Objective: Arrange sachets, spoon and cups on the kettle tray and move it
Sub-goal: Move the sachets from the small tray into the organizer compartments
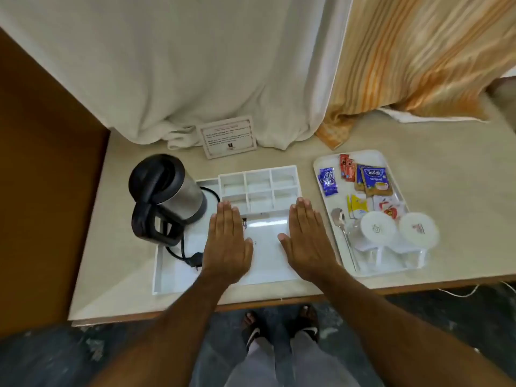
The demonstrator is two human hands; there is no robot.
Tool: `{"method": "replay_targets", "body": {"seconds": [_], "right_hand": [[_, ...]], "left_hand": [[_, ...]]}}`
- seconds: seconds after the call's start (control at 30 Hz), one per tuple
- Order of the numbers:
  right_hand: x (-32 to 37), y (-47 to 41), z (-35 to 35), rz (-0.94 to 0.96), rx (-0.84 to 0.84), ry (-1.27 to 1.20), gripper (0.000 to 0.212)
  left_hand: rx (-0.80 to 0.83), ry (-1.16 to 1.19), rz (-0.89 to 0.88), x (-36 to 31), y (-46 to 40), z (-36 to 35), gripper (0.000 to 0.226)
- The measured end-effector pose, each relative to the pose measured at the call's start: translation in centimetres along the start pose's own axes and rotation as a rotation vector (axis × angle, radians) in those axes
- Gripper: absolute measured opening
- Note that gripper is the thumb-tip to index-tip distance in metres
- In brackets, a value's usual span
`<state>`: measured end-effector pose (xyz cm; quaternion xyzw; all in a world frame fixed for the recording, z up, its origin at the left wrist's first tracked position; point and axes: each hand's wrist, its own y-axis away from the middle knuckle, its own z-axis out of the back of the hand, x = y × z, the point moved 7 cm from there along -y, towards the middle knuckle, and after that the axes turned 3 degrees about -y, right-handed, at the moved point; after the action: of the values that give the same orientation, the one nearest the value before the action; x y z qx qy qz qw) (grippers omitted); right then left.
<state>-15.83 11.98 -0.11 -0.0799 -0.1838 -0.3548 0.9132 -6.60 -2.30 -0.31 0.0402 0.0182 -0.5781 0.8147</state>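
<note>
I see a pale table (460, 196) filling the middle of my view, with a white curtain (195, 65) hanging at its far edge and an orange striped curtain (418, 57) to the right of that.

The white kettle tray (173, 275) lies at the near centre of the table. Its far right part is divided into small open compartments (258, 185), and none of them holds anything that I can make out. The steel and black kettle (164, 196) stands in the tray's far left corner, its black cord (184, 252) trailing toward the near side.

Just right of this tray, apart from it, lies a smaller white serving tray (324, 163). Two white cups (377, 227) sit upside down at its near end, side by side. A metal spoon (344, 233) lies along its left edge, beside the left cup. The sachets (374, 180) are spread over its far half: a blue one on the left, red sticks, two Tetley tea bags, then yellow and white packets nearer the cups.

My left hand (227, 244) and right hand (304, 241) are both flat, palms down, fingers pressed together with the thumbs out, over the open flat part of the kettle tray. They hold nothing. Whether they touch the tray, I cannot tell.

A small printed card (227, 136) leans at the foot of the white curtain.
</note>
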Motion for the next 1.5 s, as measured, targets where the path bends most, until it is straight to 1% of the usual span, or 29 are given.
{"method": "replay_targets", "body": {"seconds": [0.1, 0.2, 0.33, 0.4, 0.47, 0.5, 0.57, 0.6, 0.63, 0.67, 0.73, 0.8, 0.9, 0.93, 1.0, 1.07, 1.13, 1.17, 1.23, 1.3, 1.33, 1.37, 1.4, 1.43, 1.5], "right_hand": [[-0.4, -0.6, -0.2, -0.018, 0.012, 0.012, 0.07], [-0.6, -1.0, -1.0, -0.042, 0.073, 0.041, 0.073], [-0.8, -1.1, -1.2, -0.076, 0.14, 0.043, 0.073], [-0.3, -1.0, -0.8, -0.065, 0.135, -0.01, 0.071], [-0.1, -1.4, 0.8, -0.075, 0.051, -0.114, 0.068], [-0.8, -2.2, 2.3, -0.115, -0.045, -0.144, 0.065], [-3.5, -4.4, 5.7, -0.294, -0.247, -0.091, 0.053], [-5.4, -5.7, 7.0, -0.402, -0.298, -0.061, 0.047], [-7.4, -7.0, 8.0, -0.501, -0.312, -0.077, 0.04], [-9.1, -8.2, 8.5, -0.592, -0.29, -0.122, 0.035], [-11.6, -9.9, 8.0, -0.732, -0.141, -0.161, 0.025], [-12.6, -11.1, 7.1, -0.779, -0.025, -0.129, 0.022], [-13.2, -12.1, 6.5, -0.811, 0.03, -0.154, 0.022], [-13.4, -12.3, 6.4, -0.841, 0.046, -0.189, 0.024], [-14.1, -12.4, 6.3, -0.92, 0.068, -0.297, 0.031], [-14.2, -12.4, 6.3, -0.956, 0.113, -0.429, 0.026], [-13.5, -12.5, 6.8, -0.944, 0.101, -0.644, 0.014], [-12.8, -12.6, 7.3, -0.934, 0.052, -0.752, 0.015], [-10.8, -13.0, 8.9, -0.891, -0.117, -0.923, 0.014], [-6.9, -14.2, 10.0, -0.753, -0.24, -1.14, 0.015], [-4.5, -15.0, 9.9, -0.661, -0.24, -1.235, 0.016], [-2.1, -15.6, 9.4, -0.583, -0.198, -1.267, 0.019], [0.3, -16.0, 8.5, -0.518, -0.13, -1.234, 0.02], [2.6, -16.3, 7.3, -0.459, -0.059, -1.159, 0.019], [5.8, -16.3, 4.6, -0.353, 0.044, -0.935, 0.012]], "left_hand": [[-0.011, 0.062, 0.043, -0.5, -0.1, -0.2, 0.073], [0.006, 0.102, 0.072, -2.0, 0.0, -0.9, 0.073], [0.029, 0.082, 0.083, -2.4, 0.6, -2.1, 0.074], [0.029, 0.083, 0.103, -2.2, 0.7, -2.4, 0.073], [0.038, 0.09, 0.109, -2.2, 0.9, -2.7, 0.073], [0.046, 0.089, 0.106, -2.3, 0.9, -3.0, 0.074], [0.057, 0.076, 0.102, -2.2, 1.1, -3.2, 0.073], [0.055, 0.073, 0.098, -2.2, 1.2, -3.3, 0.072], [0.049, 0.076, 0.089, -2.3, 1.3, -3.2, 0.071], [0.038, 0.083, 0.072, -2.4, 1.4, -3.0, 0.069], [0.028, 0.094, 0.041, -2.9, 1.7, -2.9, 0.066], [0.026, 0.09, 0.027, -2.9, 1.7, -2.8, 0.064], [0.047, 0.093, 0.046, -2.7, 1.6, -3.0, 0.065], [0.047, 0.097, 0.052, -2.7, 1.6, -3.0, 0.065], [0.044, 0.1, 0.054, -2.7, 1.7, -2.9, 0.065], [0.046, 0.107, 0.051, -2.8, 1.7, -2.9, 0.065], [0.052, 0.103, 0.055, -2.7, 1.8, -3.0, 0.065], [0.055, 0.097, 0.059, -2.6, 1.8, -3.1, 0.065], [0.06, 0.08, 0.061, -2.6, 1.7, -3.0, 0.066], [0.07, 0.075, 0.063, -2.7, 1.7, -3.0, 0.066], [0.073, 0.08, 0.062, -2.7, 1.7, -2.9, 0.066], [0.074, 0.086, 0.062, -2.7, 1.7, -2.8, 0.066], [0.073, 0.093, 0.063, -2.8, 1.7, -2.6, 0.065], [0.066, 0.101, 0.063, -2.8, 1.7, -2.5, 0.065], [0.052, 0.117, 0.06, -2.8, 1.7, -2.4, 0.064]]}}
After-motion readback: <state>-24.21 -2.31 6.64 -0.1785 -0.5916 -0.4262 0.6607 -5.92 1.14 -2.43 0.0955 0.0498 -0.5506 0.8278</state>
